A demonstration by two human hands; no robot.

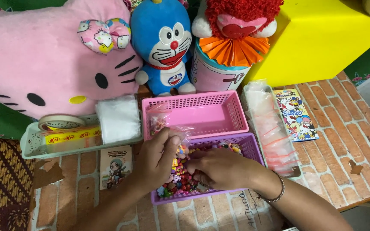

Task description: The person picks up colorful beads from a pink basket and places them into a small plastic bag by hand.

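Purple plastic basket (253, 149) sits on the brick-pattern table (347, 128), long axis left-right, filled with small multicolour beads (180, 185). Left hand (157, 160) is over the basket's left end, fingers curled together, pinching a small clear zip bag (180, 137) held up with its mouth toward the beads. Right hand (219, 167) lies palm down in the beads, fingers bent and close together; cannot tell if it grips anything. Bracelet (277, 194) on the right wrist.

Pink basket (202, 113) touches the purple one on its far side, same axis, with another small bag of beads (157, 117) in its left corner. Stack of empty clear zip bags (270, 128) just right of both baskets, long axis running away from the camera; beside it a tall cartoon sticker sheet (295, 114). Left: pale green tray (35, 147) holding a tape roll (61, 122), a yellow flat box (71, 137) and white bags (118, 119). Small cartoon card (115, 166) lies before the tray. Plush toys (163, 42) line the back.
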